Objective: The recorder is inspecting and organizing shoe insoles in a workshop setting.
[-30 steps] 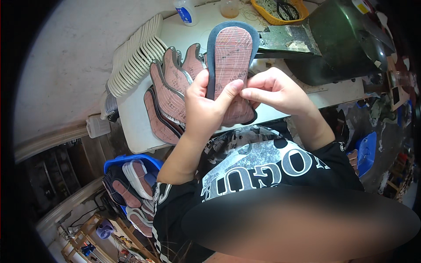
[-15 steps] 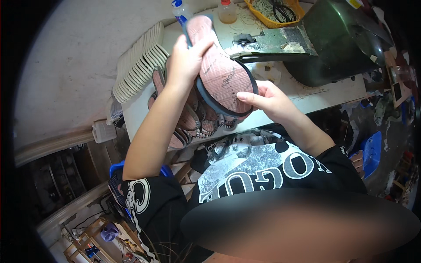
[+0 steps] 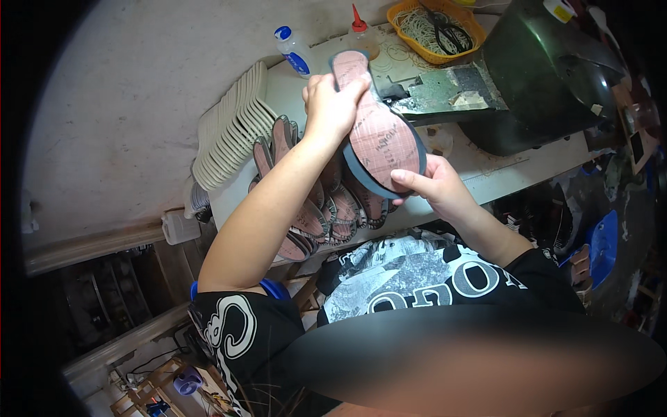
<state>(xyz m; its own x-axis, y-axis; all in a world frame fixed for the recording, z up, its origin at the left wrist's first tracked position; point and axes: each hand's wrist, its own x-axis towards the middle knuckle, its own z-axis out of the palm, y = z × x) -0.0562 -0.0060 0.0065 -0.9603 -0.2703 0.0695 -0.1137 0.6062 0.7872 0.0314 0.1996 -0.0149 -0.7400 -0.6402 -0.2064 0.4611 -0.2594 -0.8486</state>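
Note:
A shoe insole (image 3: pixel 382 135) with a pinkish, marked face and a dark blue-grey edge is held up between my hands, tilted. My left hand (image 3: pixel 330 108) grips its narrow end, thumb lying on the pink face. At the broad end, my right hand (image 3: pixel 436 182) pinches the rim with the thumb on top and the fingers mostly hidden beneath. Below and left of it lies a pile of similar pink shoe pieces (image 3: pixel 309 219) with dark, stitched-looking edges. Behind the insole stands a green machine (image 3: pixel 445 90), its arm reaching left.
Stacked cream soles (image 3: pixel 233 132) line the table's left side. At the back are a white bottle with a blue cap (image 3: pixel 293 52), a red-tipped squeeze bottle (image 3: pixel 361 35) and a yellow basket (image 3: pixel 410 38) with cords and scissors. A white jug (image 3: pixel 180 226) is below left.
In the picture, both hands and the insole sit lower and farther right, and much of the surroundings has shifted similarly. My grip on both ends remains.

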